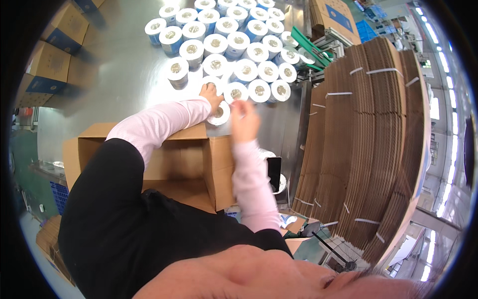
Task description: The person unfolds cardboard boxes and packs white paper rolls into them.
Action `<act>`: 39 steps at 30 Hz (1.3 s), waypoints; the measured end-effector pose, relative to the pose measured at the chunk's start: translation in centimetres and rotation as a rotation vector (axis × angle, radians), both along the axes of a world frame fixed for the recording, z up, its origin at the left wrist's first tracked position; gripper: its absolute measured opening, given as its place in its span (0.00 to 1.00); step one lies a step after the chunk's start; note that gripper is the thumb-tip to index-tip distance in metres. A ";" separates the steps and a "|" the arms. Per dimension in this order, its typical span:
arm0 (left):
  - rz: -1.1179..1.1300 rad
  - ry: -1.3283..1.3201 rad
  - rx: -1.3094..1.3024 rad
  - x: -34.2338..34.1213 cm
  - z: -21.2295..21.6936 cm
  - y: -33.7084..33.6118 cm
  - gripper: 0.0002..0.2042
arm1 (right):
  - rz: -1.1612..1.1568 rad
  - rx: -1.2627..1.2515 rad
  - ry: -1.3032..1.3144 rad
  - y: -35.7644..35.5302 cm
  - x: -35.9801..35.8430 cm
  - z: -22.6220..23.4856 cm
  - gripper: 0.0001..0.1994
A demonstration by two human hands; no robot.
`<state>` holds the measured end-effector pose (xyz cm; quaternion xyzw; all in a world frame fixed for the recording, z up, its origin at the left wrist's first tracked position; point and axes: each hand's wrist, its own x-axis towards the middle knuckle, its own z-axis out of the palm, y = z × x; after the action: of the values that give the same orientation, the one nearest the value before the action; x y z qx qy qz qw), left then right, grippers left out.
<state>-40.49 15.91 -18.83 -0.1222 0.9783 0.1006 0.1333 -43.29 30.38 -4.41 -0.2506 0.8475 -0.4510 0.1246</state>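
Many white rolls (215,45) with blue-and-white wrapping stand upright on the metal table. My left hand (212,97) reaches in at the near edge of this group, fingers apart and bent, touching the rolls there. Just below it sits a near roll (219,114), partly covered by the hand. Over to the right, my right hand (245,122) is blurred by motion, its fingertips close to another roll (235,92); whether it grips anything is unclear. Between my forearms and body stands an open cardboard box (219,164); the visible part of its inside holds no rolls.
Tall stacks of strapped flat cardboard (358,144) rise on the right. A dark phone (274,174) rests by white rolls beside the box. Closed cartons (50,65) line the table's far left. A green guide rail (306,47) lies behind the rolls at right.
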 end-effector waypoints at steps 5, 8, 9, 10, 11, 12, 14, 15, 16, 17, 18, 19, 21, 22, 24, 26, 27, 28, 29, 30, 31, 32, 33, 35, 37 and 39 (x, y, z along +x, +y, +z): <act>0.089 -0.060 0.073 -1.3 1.7 0.3 0.23 | 0.036 0.775 0.126 -2.6 -12.2 -11.9 0.28; 0.048 -0.224 0.065 -1.1 2.5 -1.7 0.25 | 0.017 0.974 0.087 -4.6 -10.5 -14.5 0.29; 0.051 -0.250 0.121 -0.8 3.7 -3.2 0.26 | 0.045 0.988 0.016 -4.9 -10.3 -13.7 0.29; 0.154 -0.223 0.256 -0.4 5.6 -4.7 0.25 | 0.064 1.001 -0.054 -4.8 -10.1 -13.1 0.29; 0.308 -0.168 0.359 0.0 4.6 -6.8 0.25 | 0.059 0.980 -0.061 -4.3 -9.7 -13.2 0.26; 0.428 -0.146 0.514 0.2 5.4 -9.1 0.24 | 0.134 1.008 -0.014 -3.1 -9.2 -13.4 0.25; 0.630 -0.042 0.751 2.1 9.8 -12.8 0.20 | 0.280 1.045 0.103 -0.4 -8.2 -12.8 0.22; 0.637 0.232 0.948 4.7 8.8 -15.0 0.16 | 0.309 0.985 0.191 0.8 -7.7 -12.6 0.23; 0.633 0.373 1.109 6.6 10.3 -16.0 0.13 | 0.237 0.856 0.066 1.8 -8.6 -13.0 0.23; 0.598 0.519 1.392 8.4 10.7 -16.9 0.16 | 0.162 0.720 -0.057 2.8 -9.8 -13.2 0.23; 0.407 0.542 1.534 9.3 17.6 -14.0 0.21 | 0.066 0.587 -0.184 4.5 -11.0 -13.2 0.23; 0.333 0.578 1.507 11.5 20.7 -12.0 0.22 | -0.014 0.373 -0.273 5.0 -11.6 -11.8 0.22; 0.211 0.663 1.451 16.4 26.5 -8.0 0.23 | 0.014 -0.095 -0.333 4.0 -11.0 -5.3 0.22; 0.178 0.593 1.407 18.7 27.1 -7.2 0.23 | 0.120 -0.249 -0.322 3.3 -9.6 -0.7 0.22; 0.097 0.432 1.323 22.8 27.8 -6.5 0.22 | 0.411 -0.419 -0.278 2.3 -5.5 8.1 0.21; -0.026 0.253 1.236 25.5 28.6 -6.2 0.21 | 0.808 -0.280 -0.191 2.9 -2.1 12.7 0.21; 0.148 0.220 1.082 27.3 28.0 -5.2 0.17 | 0.993 -0.181 -0.152 2.9 -0.9 11.8 0.19; 0.301 0.187 0.932 28.5 27.0 -4.1 0.13 | 1.167 -0.085 -0.102 3.1 0.4 11.4 0.18; 0.020 0.359 0.428 29.0 26.3 -3.1 0.15 | 1.199 0.318 0.348 2.7 3.9 13.4 0.21; -0.160 0.263 0.260 28.8 26.0 -2.1 0.14 | 1.183 0.248 0.567 3.1 6.5 11.7 0.14; -0.201 0.295 0.219 29.9 24.5 -1.2 0.15 | 1.242 0.344 0.668 2.5 8.8 11.0 0.11; -0.262 0.331 0.178 30.3 22.0 -0.3 0.15 | 1.292 0.341 0.732 2.3 10.3 8.7 0.10; -0.304 0.300 0.190 30.0 19.6 0.2 0.15 | 1.261 0.370 0.731 2.8 11.6 6.0 0.09; -0.337 0.276 0.190 28.8 14.6 1.8 0.15 | 1.205 0.559 0.768 3.2 13.5 1.5 0.08; -0.294 0.238 0.184 27.0 10.1 3.3 0.14 | 1.143 0.558 0.689 3.0 13.6 0.9 0.11; -0.192 0.127 0.209 25.8 2.7 4.7 0.14 | 1.051 0.352 0.587 2.2 12.2 1.9 0.13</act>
<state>-14.69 20.64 -16.12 -0.0068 0.9762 0.1961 0.0922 -31.10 32.61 -2.54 -0.7230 0.6715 -0.0954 0.1312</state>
